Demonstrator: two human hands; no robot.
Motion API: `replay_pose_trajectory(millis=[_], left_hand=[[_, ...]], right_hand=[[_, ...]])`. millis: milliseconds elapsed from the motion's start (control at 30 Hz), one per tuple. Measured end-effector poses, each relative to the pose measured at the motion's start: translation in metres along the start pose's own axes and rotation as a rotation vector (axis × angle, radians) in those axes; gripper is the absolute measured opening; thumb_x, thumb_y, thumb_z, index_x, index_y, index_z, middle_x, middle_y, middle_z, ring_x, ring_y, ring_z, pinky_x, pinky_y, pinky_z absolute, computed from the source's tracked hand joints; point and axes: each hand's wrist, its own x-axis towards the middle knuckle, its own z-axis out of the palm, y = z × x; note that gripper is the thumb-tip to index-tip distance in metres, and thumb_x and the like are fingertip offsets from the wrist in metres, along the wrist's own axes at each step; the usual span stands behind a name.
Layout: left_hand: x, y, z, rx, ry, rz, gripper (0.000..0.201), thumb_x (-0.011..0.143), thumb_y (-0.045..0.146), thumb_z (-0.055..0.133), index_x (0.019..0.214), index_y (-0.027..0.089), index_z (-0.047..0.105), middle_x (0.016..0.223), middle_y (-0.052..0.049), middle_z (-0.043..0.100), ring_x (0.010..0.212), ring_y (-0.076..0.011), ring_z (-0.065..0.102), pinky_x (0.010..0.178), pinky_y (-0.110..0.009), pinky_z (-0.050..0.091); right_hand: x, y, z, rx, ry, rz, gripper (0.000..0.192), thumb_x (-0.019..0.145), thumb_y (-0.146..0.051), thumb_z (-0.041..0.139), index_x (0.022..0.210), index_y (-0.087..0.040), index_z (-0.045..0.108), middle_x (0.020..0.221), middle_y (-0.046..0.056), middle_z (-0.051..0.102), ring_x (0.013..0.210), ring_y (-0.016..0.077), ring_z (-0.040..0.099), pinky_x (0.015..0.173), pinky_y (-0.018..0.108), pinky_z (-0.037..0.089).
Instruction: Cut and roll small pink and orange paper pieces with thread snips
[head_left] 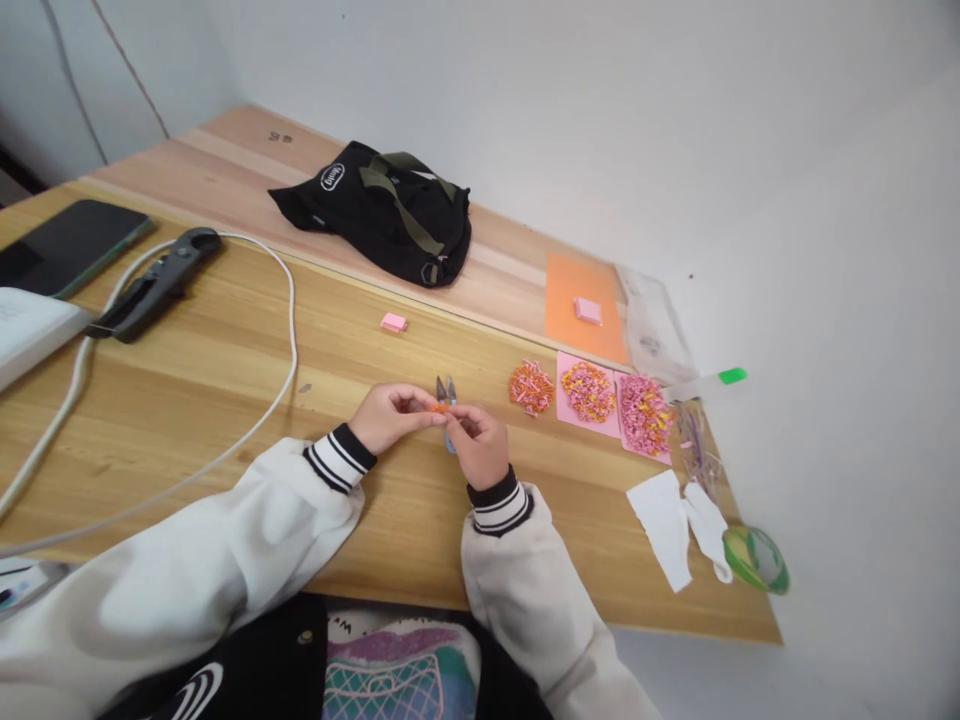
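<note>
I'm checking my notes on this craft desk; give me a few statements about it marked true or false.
1. Both hands pinch a small orange piece between their fingers. True.
2. The black bag lies on the floor. False: it lies on the wooden table.
3. Three piles of small cut pieces lie to the right of the hands. True.
4. The dark phone lies next to the piles. False: it lies at the table's far left.
5. The right hand holds the white cable. False: the cable lies apart from it.
</note>
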Motion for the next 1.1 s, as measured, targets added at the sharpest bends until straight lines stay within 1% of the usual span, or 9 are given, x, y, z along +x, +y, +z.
replay_pose_trajectory(millis=[100, 267, 367, 433, 567, 700, 767, 900, 1100], left_hand=[[-0.0002, -0.0012, 0.0000, 0.006, -0.024, 0.011, 0.030, 0.045, 0.030, 0.078, 0.068, 0.014, 0.068, 0.062, -0.002, 0.069, 0.053, -0.0126, 0.059, 0.054, -0.024, 0.050], [-0.0011, -0.0009, -0.0005, 0.012, -0.035, 0.039, 0.028, 0.052, 0.033, 0.075, 0.072, 0.014, 0.070, 0.078, -0.007, 0.072, 0.073, -0.0176, 0.064, 0.073, -0.029, 0.051], [-0.0018, 0.0015, -0.0013, 0.000, -0.075, 0.041, 0.029, 0.055, 0.034, 0.073, 0.076, 0.014, 0.070, 0.085, -0.007, 0.071, 0.081, -0.0194, 0.064, 0.079, -0.032, 0.050], [-0.0019, 0.0025, -0.0022, 0.007, -0.098, 0.044, 0.030, 0.058, 0.037, 0.071, 0.078, 0.015, 0.071, 0.087, -0.008, 0.071, 0.080, -0.0195, 0.064, 0.078, -0.031, 0.050], [-0.0012, 0.0020, -0.0037, 0.042, -0.102, 0.042, 0.031, 0.062, 0.040, 0.067, 0.078, 0.014, 0.071, 0.081, -0.008, 0.071, 0.071, -0.0175, 0.063, 0.072, -0.030, 0.050], [-0.0004, 0.0008, -0.0029, 0.046, -0.111, 0.053, 0.030, 0.060, 0.038, 0.069, 0.079, 0.015, 0.071, 0.087, -0.008, 0.071, 0.078, -0.0190, 0.064, 0.075, -0.030, 0.050], [-0.0002, 0.0003, -0.0024, 0.040, -0.105, 0.054, 0.028, 0.059, 0.037, 0.070, 0.078, 0.015, 0.071, 0.087, -0.007, 0.071, 0.081, -0.0195, 0.064, 0.077, -0.031, 0.050], [0.0001, -0.0022, -0.0020, 0.033, -0.076, 0.054, 0.026, 0.057, 0.033, 0.072, 0.076, 0.015, 0.071, 0.083, -0.007, 0.072, 0.078, -0.0185, 0.065, 0.078, -0.031, 0.050], [-0.0014, -0.0035, -0.0018, 0.042, -0.039, 0.046, 0.024, 0.055, 0.030, 0.073, 0.073, 0.015, 0.070, 0.080, -0.006, 0.072, 0.074, -0.0177, 0.065, 0.073, -0.029, 0.052]], right_hand=[[0.0007, -0.0004, 0.0001, 0.026, 0.051, 0.036, 0.019, 0.070, -0.034, 0.058, 0.072, -0.016, 0.065, 0.064, 0.003, 0.062, 0.051, 0.0101, 0.049, 0.047, 0.023, 0.043], [0.0017, -0.0008, -0.0004, 0.053, 0.072, 0.069, 0.018, 0.069, -0.033, 0.058, 0.071, -0.016, 0.063, 0.065, 0.003, 0.063, 0.050, 0.0106, 0.051, 0.047, 0.023, 0.043], [0.0019, -0.0016, -0.0010, 0.050, 0.098, 0.076, 0.017, 0.068, -0.032, 0.058, 0.070, -0.016, 0.063, 0.065, 0.003, 0.064, 0.054, 0.0120, 0.054, 0.049, 0.024, 0.044], [0.0019, -0.0024, -0.0012, 0.056, 0.112, 0.087, 0.017, 0.068, -0.032, 0.058, 0.070, -0.016, 0.062, 0.064, 0.003, 0.064, 0.055, 0.0125, 0.055, 0.048, 0.023, 0.044], [0.0018, -0.0041, -0.0012, 0.079, 0.127, 0.107, 0.017, 0.067, -0.033, 0.057, 0.068, -0.016, 0.061, 0.060, 0.002, 0.063, 0.054, 0.0126, 0.055, 0.046, 0.023, 0.043], [0.0019, -0.0049, -0.0011, 0.088, 0.122, 0.110, 0.016, 0.066, -0.033, 0.057, 0.067, -0.017, 0.061, 0.059, 0.001, 0.062, 0.053, 0.0124, 0.054, 0.046, 0.023, 0.043], [0.0019, -0.0053, -0.0012, 0.088, 0.116, 0.104, 0.016, 0.066, -0.032, 0.057, 0.066, -0.016, 0.061, 0.059, 0.002, 0.062, 0.052, 0.0122, 0.054, 0.047, 0.023, 0.043], [0.0016, -0.0061, -0.0020, 0.078, 0.109, 0.098, 0.017, 0.067, -0.032, 0.058, 0.066, -0.016, 0.061, 0.058, 0.001, 0.061, 0.050, 0.0115, 0.052, 0.048, 0.024, 0.043], [0.0025, -0.0059, -0.0011, 0.049, 0.103, 0.100, 0.017, 0.067, -0.032, 0.058, 0.068, -0.015, 0.062, 0.059, 0.002, 0.061, 0.048, 0.0100, 0.049, 0.048, 0.023, 0.042]])
